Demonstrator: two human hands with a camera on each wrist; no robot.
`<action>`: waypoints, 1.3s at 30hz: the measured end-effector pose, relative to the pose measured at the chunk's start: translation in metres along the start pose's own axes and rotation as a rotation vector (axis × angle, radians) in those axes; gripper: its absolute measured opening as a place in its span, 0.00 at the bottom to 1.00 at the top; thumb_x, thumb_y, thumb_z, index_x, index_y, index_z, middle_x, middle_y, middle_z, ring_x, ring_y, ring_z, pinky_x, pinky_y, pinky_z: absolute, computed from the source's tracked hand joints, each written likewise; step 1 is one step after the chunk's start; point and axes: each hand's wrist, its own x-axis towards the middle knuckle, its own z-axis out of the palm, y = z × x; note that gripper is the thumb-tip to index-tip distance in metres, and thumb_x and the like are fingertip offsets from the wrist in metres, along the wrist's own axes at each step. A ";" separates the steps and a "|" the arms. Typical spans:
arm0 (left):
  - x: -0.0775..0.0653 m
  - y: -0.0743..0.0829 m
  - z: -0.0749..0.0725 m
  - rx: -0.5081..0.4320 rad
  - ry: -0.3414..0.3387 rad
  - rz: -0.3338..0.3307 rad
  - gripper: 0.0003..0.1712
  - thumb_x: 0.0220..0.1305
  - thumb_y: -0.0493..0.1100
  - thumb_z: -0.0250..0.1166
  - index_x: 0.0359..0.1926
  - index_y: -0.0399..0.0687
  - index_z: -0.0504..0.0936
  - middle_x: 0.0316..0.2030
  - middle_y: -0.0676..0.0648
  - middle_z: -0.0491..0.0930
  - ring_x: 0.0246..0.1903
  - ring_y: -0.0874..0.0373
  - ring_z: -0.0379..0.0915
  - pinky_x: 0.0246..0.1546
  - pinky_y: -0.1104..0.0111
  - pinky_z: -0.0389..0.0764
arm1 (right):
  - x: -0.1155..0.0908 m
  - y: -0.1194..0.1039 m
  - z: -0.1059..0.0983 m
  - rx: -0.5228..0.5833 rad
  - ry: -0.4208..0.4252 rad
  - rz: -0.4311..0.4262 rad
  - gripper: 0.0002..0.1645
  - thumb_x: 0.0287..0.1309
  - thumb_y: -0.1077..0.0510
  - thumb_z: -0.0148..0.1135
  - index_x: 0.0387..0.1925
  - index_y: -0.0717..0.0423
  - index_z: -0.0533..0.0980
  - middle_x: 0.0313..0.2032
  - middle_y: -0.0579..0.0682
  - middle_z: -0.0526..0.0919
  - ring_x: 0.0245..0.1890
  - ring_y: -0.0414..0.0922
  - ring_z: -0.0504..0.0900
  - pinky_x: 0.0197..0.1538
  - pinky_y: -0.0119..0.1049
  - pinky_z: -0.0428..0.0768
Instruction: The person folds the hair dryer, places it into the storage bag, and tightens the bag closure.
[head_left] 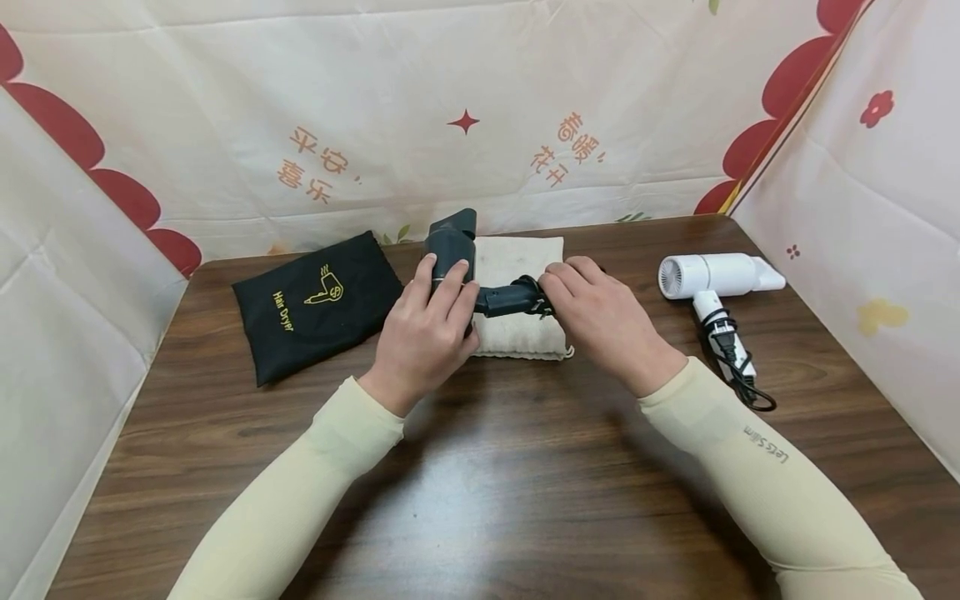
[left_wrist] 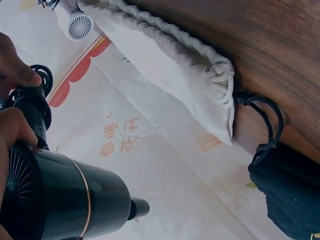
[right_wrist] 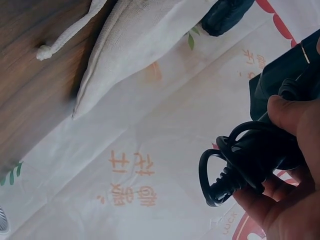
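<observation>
A dark green hair dryer (head_left: 451,250) with a nozzle is held up over the table in both hands. My left hand (head_left: 427,329) grips its barrel, fingers over the top near the round air grille seen in the left wrist view. Around the handle end, where the black cord (right_wrist: 245,160) is wound, my right hand (head_left: 596,312) has its fingers curled. Behind and below the dryer lies a cream drawstring bag (head_left: 521,333), partly covered by it in the head view.
To the left lies a black drawstring pouch (head_left: 315,308) printed "Hair Dryer". A white hair dryer (head_left: 708,275) with its black cord wrapped round the handle lies at the right. A printed cloth backdrop (head_left: 420,83) stands behind the brown wooden table (head_left: 480,500).
</observation>
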 end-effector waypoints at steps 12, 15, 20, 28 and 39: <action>-0.001 0.002 0.002 -0.038 0.000 -0.010 0.17 0.55 0.38 0.64 0.46 0.35 0.85 0.51 0.36 0.81 0.53 0.32 0.74 0.51 0.51 0.79 | -0.002 0.004 -0.002 0.013 -0.026 -0.007 0.18 0.53 0.74 0.61 0.47 0.64 0.72 0.47 0.57 0.77 0.50 0.56 0.74 0.46 0.48 0.80; 0.001 0.001 0.000 -0.059 -0.010 -0.031 0.18 0.56 0.38 0.64 0.47 0.35 0.85 0.53 0.36 0.80 0.56 0.32 0.72 0.53 0.51 0.78 | -0.001 0.003 -0.004 0.013 -0.019 0.004 0.17 0.54 0.74 0.61 0.46 0.64 0.72 0.46 0.56 0.77 0.49 0.56 0.73 0.43 0.48 0.81; 0.003 0.002 -0.001 -0.110 -0.017 -0.075 0.19 0.56 0.38 0.66 0.49 0.36 0.83 0.57 0.36 0.78 0.60 0.32 0.68 0.57 0.50 0.75 | 0.001 0.002 -0.007 -0.005 -0.004 0.024 0.15 0.54 0.73 0.59 0.44 0.64 0.71 0.45 0.56 0.76 0.48 0.56 0.73 0.41 0.47 0.80; 0.005 0.005 -0.001 -0.101 -0.102 -0.175 0.28 0.52 0.44 0.73 0.55 0.39 0.82 0.61 0.34 0.73 0.60 0.29 0.68 0.57 0.49 0.74 | 0.001 -0.002 -0.006 -0.030 0.014 0.018 0.13 0.57 0.75 0.56 0.44 0.65 0.71 0.44 0.56 0.75 0.46 0.57 0.73 0.43 0.46 0.80; 0.002 0.009 0.000 -0.066 -0.164 -0.223 0.31 0.54 0.43 0.71 0.61 0.39 0.79 0.63 0.32 0.71 0.58 0.28 0.69 0.42 0.47 0.82 | 0.001 -0.005 -0.003 -0.042 0.033 0.015 0.10 0.61 0.75 0.51 0.42 0.64 0.71 0.44 0.55 0.75 0.46 0.57 0.73 0.43 0.45 0.79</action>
